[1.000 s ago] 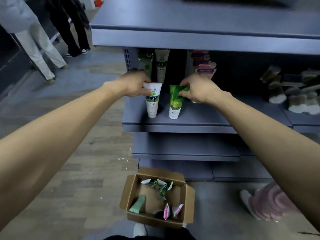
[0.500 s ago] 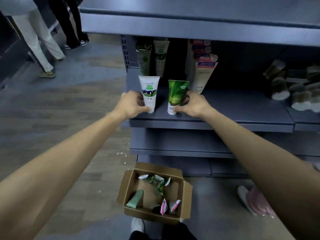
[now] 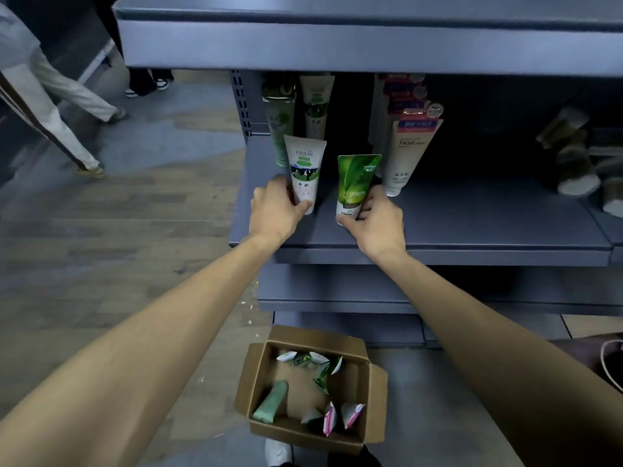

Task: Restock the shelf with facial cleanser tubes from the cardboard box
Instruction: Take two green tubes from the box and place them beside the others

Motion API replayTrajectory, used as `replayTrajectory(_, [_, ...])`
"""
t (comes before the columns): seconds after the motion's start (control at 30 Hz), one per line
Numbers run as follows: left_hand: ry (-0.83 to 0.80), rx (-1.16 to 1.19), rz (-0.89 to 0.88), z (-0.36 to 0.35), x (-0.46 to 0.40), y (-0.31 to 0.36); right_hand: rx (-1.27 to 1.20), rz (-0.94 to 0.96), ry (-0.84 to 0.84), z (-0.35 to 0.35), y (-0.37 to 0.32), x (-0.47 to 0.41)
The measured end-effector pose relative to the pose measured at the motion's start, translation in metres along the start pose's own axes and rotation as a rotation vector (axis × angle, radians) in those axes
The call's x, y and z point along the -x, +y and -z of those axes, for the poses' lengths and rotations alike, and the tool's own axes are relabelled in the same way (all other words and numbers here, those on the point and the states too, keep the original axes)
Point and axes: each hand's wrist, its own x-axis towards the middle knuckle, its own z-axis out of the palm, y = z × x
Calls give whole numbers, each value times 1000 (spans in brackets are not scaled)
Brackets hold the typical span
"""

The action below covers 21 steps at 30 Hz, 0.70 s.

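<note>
Gripping the base of a white tube (image 3: 304,173), the left hand (image 3: 276,214) steadies it upright on the grey shelf (image 3: 472,224); the right hand (image 3: 377,219) has its fingers curled round a green tube (image 3: 355,183) standing just beside. More tubes stand behind them. On the floor below, the open cardboard box (image 3: 374,399) holds several loose tubes.

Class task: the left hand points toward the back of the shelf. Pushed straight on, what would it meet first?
Probably the pale green tube standing behind the white tube that the left hand holds; depth is unclear.
</note>
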Motion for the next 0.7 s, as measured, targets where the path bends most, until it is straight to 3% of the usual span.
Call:
replayTrajectory(0.17, [27,7,-29,-16,-31,11,5,15,37,-5,5,-11])
replayTrajectory(0.43, [56,-226,-36,-39,-85,30,42,47,71,-13,4,-19])
replayTrajectory(0.7, [49,-134,36,-48,-98,45,75,58,82,-14,5,-28])
